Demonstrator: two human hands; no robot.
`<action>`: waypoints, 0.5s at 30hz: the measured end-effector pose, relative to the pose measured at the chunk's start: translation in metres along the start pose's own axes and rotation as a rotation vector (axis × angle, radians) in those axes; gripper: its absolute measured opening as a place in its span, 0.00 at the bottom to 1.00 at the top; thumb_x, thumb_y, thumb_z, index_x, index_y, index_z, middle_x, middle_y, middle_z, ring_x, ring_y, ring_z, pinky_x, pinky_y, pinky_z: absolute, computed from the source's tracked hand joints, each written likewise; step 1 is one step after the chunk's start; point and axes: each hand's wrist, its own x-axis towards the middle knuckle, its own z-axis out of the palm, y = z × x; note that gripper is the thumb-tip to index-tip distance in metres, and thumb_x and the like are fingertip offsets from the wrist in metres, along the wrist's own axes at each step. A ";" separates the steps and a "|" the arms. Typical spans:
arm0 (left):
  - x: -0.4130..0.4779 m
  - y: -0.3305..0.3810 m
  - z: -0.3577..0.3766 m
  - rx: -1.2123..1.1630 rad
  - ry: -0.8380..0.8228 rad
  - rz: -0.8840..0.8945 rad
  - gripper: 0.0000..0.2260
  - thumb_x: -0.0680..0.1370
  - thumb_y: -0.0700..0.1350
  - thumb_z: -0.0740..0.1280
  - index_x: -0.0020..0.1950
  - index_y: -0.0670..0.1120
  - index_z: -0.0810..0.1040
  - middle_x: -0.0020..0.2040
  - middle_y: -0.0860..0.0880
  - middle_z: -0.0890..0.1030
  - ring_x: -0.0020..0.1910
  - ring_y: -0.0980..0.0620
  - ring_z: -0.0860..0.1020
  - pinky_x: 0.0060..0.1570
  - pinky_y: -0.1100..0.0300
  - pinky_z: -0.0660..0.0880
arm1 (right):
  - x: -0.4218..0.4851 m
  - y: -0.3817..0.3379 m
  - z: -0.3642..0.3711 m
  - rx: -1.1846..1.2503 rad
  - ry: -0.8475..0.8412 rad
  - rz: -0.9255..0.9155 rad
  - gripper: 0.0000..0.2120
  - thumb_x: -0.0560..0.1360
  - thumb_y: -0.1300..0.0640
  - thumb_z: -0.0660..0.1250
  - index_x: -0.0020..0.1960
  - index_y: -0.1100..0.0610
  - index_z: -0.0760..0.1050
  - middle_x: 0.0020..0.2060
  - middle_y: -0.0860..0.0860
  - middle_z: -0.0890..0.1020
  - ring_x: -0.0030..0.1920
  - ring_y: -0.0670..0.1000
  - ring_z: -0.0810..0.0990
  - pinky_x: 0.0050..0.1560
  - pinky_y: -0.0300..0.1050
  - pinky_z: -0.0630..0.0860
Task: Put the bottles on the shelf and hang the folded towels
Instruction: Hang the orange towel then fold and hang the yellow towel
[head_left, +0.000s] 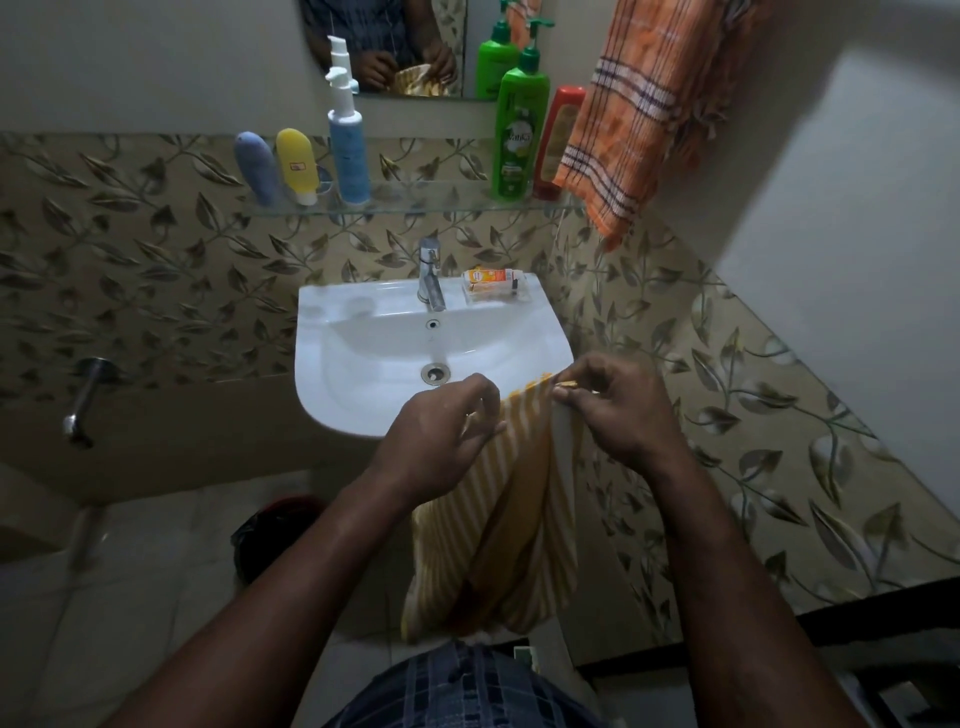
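One word can be read: the brand "Vatika", in pale script on the label of the tall green plastic pump bottle (521, 140) standing near the right end of the clear glass shelf (415, 207). Print on the red plastic bottle (560, 140) at the shelf's far right end, on the small sticker of the yellow squeeze bottle (297, 163) near the shelf's left end, and on the little orange carton (485, 276) below the shelf is too blurred to read

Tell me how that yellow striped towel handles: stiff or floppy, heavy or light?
Probably floppy: the yellow striped towel hangs down in loose folds. Likely light, since the left hand and right hand hold its top edge with only fingertip pinches.
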 end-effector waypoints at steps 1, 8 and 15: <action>0.000 0.000 -0.001 0.017 0.025 0.006 0.09 0.78 0.48 0.76 0.51 0.50 0.77 0.39 0.59 0.76 0.37 0.55 0.73 0.39 0.58 0.69 | 0.001 0.001 -0.002 -0.002 0.020 0.013 0.03 0.74 0.58 0.78 0.47 0.52 0.86 0.44 0.44 0.87 0.47 0.45 0.85 0.48 0.48 0.82; -0.003 -0.008 0.002 0.079 0.075 0.013 0.09 0.80 0.50 0.74 0.55 0.54 0.76 0.41 0.57 0.81 0.38 0.52 0.78 0.41 0.54 0.76 | 0.004 0.009 -0.014 -0.062 0.116 0.076 0.03 0.74 0.56 0.78 0.47 0.53 0.85 0.42 0.46 0.86 0.45 0.46 0.83 0.43 0.39 0.76; -0.003 -0.003 0.004 0.119 0.064 0.107 0.11 0.78 0.44 0.75 0.55 0.54 0.76 0.47 0.52 0.81 0.41 0.48 0.79 0.39 0.54 0.77 | 0.009 0.009 -0.019 -0.088 0.189 0.094 0.03 0.74 0.56 0.78 0.47 0.52 0.85 0.42 0.48 0.86 0.44 0.49 0.83 0.42 0.39 0.74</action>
